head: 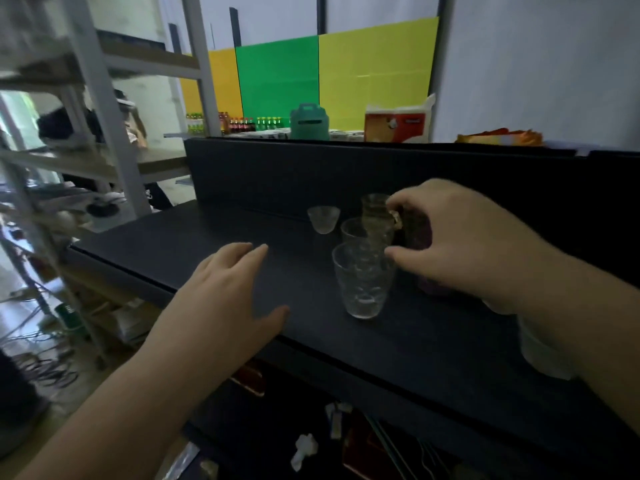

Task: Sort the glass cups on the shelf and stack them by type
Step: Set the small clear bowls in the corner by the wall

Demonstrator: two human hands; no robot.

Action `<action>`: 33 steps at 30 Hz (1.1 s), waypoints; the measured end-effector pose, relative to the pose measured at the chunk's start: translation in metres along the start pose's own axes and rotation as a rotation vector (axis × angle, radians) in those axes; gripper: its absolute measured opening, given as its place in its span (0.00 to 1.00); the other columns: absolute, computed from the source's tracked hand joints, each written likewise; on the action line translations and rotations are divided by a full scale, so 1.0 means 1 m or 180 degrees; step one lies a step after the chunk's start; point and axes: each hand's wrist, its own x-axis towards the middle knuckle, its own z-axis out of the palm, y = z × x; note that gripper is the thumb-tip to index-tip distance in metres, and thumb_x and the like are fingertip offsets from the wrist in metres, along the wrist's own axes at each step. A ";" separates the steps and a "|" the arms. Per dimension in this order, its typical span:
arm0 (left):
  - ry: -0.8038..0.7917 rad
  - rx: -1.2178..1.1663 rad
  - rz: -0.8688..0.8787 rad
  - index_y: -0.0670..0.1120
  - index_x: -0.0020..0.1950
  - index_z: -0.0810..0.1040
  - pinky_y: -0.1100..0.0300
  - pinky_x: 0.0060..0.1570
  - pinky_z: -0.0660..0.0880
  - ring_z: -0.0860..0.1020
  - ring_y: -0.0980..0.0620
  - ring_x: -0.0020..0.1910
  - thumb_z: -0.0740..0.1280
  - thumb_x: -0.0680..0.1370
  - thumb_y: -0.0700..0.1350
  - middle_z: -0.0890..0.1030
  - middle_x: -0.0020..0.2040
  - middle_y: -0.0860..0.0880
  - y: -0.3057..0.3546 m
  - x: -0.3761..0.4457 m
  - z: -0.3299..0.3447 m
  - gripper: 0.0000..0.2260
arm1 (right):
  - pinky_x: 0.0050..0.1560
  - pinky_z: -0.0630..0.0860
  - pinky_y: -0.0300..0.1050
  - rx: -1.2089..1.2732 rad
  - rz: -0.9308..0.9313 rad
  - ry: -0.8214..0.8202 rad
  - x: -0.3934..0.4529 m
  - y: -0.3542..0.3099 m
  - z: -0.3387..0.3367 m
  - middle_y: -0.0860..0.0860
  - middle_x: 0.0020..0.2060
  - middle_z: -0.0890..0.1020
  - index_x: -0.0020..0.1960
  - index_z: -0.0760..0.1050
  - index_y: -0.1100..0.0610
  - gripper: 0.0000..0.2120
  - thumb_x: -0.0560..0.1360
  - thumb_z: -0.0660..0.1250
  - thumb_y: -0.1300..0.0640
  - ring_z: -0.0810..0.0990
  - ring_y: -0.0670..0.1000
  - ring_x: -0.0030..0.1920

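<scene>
On the black shelf (214,237) stand several clear glass cups. A textured tumbler (363,282) is nearest me. Behind it stands a second tumbler (353,232), and a small low cup (323,219) sits further back to the left. A tall stack of amber-tinted cups (375,216) rises at the back. My right hand (460,244) curls around that stack from the right, index finger at its rim and thumb beside the near tumbler; a firm grip is unclear. A dark purplish cup (419,233) is partly hidden under this hand. My left hand (225,296) hovers flat over the shelf, fingers spread, holding nothing.
A white cup-like object (540,351) stands at the shelf's right front, half behind my right forearm. A black back panel (311,168) walls the shelf's rear. A grey metal rack (104,109) stands to the left. Bottles, a green container (309,122) and a carton lie beyond.
</scene>
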 end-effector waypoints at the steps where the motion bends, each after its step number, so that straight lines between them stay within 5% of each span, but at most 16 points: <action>1: 0.0016 -0.0013 0.0014 0.55 0.78 0.55 0.60 0.68 0.59 0.59 0.54 0.73 0.66 0.71 0.65 0.59 0.76 0.57 -0.007 0.008 0.002 0.40 | 0.57 0.74 0.47 -0.0015 0.0008 0.0037 0.012 0.000 0.001 0.44 0.56 0.75 0.69 0.72 0.45 0.28 0.71 0.73 0.42 0.75 0.46 0.56; 6: -0.0086 -0.0258 0.0220 0.56 0.78 0.56 0.59 0.67 0.61 0.59 0.54 0.73 0.67 0.72 0.64 0.59 0.76 0.57 -0.033 0.056 0.021 0.39 | 0.58 0.73 0.47 -0.0135 0.0245 -0.0044 0.063 -0.004 0.013 0.45 0.61 0.74 0.72 0.69 0.45 0.31 0.71 0.72 0.40 0.74 0.48 0.60; 14: -0.0488 -0.0542 0.1016 0.55 0.77 0.58 0.55 0.67 0.65 0.61 0.51 0.72 0.68 0.73 0.62 0.60 0.75 0.53 -0.059 0.158 0.060 0.36 | 0.55 0.76 0.47 -0.0599 0.1271 -0.1062 0.114 -0.012 0.043 0.47 0.62 0.75 0.74 0.69 0.45 0.39 0.69 0.64 0.27 0.75 0.48 0.55; 19: -0.0987 -0.0565 0.1379 0.55 0.78 0.56 0.49 0.68 0.66 0.61 0.46 0.73 0.70 0.73 0.59 0.58 0.77 0.49 -0.061 0.230 0.090 0.38 | 0.66 0.72 0.47 -0.0643 0.1761 -0.1556 0.130 -0.024 0.057 0.48 0.74 0.69 0.78 0.61 0.45 0.50 0.64 0.62 0.21 0.72 0.51 0.68; 25: -0.1274 -0.0403 0.1408 0.55 0.78 0.52 0.47 0.64 0.69 0.64 0.41 0.71 0.69 0.72 0.62 0.58 0.76 0.44 -0.050 0.279 0.141 0.40 | 0.63 0.73 0.45 -0.0835 0.2066 -0.1824 0.142 -0.033 0.068 0.47 0.73 0.70 0.78 0.60 0.48 0.50 0.64 0.71 0.28 0.73 0.51 0.67; 33: -0.1393 -0.0643 0.1676 0.55 0.77 0.59 0.52 0.56 0.74 0.72 0.46 0.61 0.68 0.76 0.56 0.63 0.71 0.45 -0.060 0.283 0.143 0.32 | 0.57 0.75 0.45 -0.0839 0.2237 -0.1423 0.140 -0.039 0.080 0.48 0.68 0.74 0.76 0.64 0.49 0.47 0.65 0.74 0.32 0.76 0.51 0.62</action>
